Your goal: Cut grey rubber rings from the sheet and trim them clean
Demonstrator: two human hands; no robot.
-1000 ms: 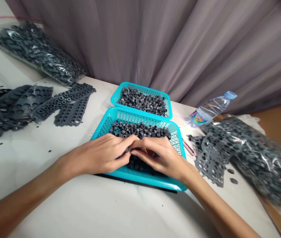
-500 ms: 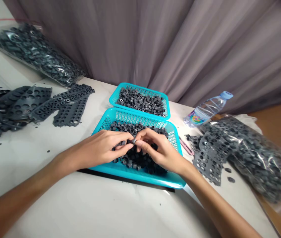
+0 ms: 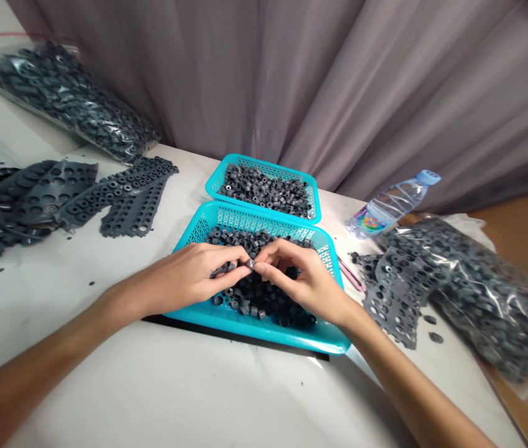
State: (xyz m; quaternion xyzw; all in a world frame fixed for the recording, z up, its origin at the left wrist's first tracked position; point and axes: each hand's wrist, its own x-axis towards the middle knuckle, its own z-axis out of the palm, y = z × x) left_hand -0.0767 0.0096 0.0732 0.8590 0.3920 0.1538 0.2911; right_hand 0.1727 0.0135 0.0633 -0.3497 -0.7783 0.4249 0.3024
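Observation:
Above the front turquoise basket (image 3: 254, 330), my left hand (image 3: 198, 277) and my right hand (image 3: 298, 274) meet fingertip to fingertip. Between them is one small dark grey rubber bushing (image 3: 250, 264). The left thumb and forefinger pinch it, and the right thumb and forefinger close on its other side. Many similar grey bushings (image 3: 247, 305) lie loose in the basket beneath the hands. Behind it stands a second turquoise basket (image 3: 308, 218), holding more of these bushings (image 3: 268, 190).
Perforated grey rubber sheets (image 3: 133, 208) lie at left, with more sheets (image 3: 394, 305) at right. Filled plastic bags rest at back left (image 3: 68, 99) and at right (image 3: 487, 305). A water bottle (image 3: 392, 205) leans near a pink cutter (image 3: 351, 274). A grey curtain (image 3: 264, 74) hangs behind the table.
Both hands stay over the front basket. The right-hand fingers have drawn together slightly around the bushing; the rest looks the same apart from a tiny view shift.

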